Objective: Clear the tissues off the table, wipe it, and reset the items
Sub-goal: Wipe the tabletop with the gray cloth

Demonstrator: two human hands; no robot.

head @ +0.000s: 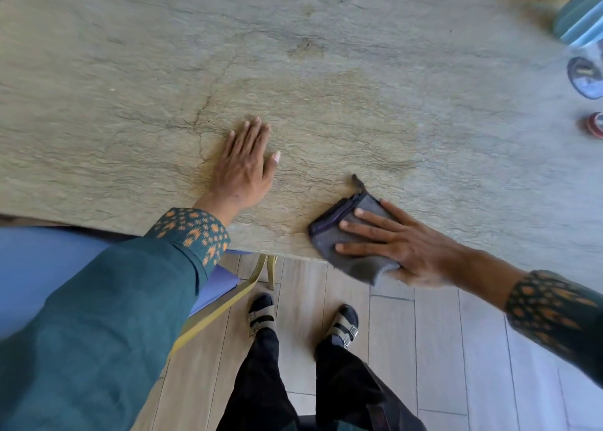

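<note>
Only one view is given: a wide-angle head cam, worn by a standing person and aimed steeply fwd and down, so the near edge of the table (293,55) is seen from above at close range w/ both hands at arm's reach. The floor (440,349) and the wearer's own feet are taken in at the bottom of the frame. Straight lines are bent toward the edges by the lens, and the far right is blurred.
</note>
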